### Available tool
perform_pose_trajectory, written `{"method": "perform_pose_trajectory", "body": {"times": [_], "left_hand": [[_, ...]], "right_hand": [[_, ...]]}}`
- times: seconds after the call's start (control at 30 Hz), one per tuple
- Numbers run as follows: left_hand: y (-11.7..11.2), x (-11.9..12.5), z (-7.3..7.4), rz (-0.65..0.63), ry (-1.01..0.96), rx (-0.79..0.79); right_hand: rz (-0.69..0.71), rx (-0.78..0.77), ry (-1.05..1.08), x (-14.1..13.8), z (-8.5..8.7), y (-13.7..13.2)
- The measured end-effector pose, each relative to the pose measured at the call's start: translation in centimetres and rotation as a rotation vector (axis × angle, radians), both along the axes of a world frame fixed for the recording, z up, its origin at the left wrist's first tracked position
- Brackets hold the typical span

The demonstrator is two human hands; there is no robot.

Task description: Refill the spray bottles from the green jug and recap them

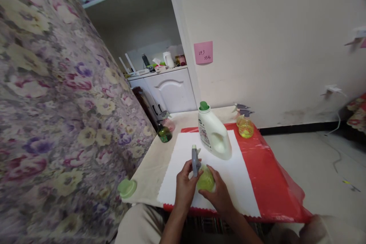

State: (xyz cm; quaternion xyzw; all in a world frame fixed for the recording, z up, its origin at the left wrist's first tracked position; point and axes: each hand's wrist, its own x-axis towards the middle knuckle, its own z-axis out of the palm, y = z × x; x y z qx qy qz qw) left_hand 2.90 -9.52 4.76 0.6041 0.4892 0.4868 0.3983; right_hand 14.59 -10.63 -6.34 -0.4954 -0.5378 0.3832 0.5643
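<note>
Holding, lower centre of the frame: one yellow-green bottle, right grip wrapped about its side; left grip pinching the grey spray head. I judged keeping the bottle steady and the head square sensible.

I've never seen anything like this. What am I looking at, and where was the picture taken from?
These are a person's own bare hands, seen from a camera worn on their head. The left hand holds a grey spray head at the top of a yellow-green bottle; the right hand grips that bottle's side. On the table, a white sheet lies over a red sheet. Beyond the hands stands a large pale jug, with a dark green bottle to its left and yellow spray bottles to its right.
</note>
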Motion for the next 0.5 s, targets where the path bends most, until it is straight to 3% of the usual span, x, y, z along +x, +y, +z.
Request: {"method": "perform_pose_trajectory", "body": {"times": [0.27, 0.5], "left_hand": [[-0.2, -0.4, 0.6, -0.052, 0.013, 0.000], [-0.8, -1.5, 2.2, -0.092, -0.041, -0.019]], "right_hand": [[0.039, 0.023, -0.005, 0.0, 0.8, -0.2], [0.092, 0.136, -0.042, 0.8, 3.8, -1.0]]}}
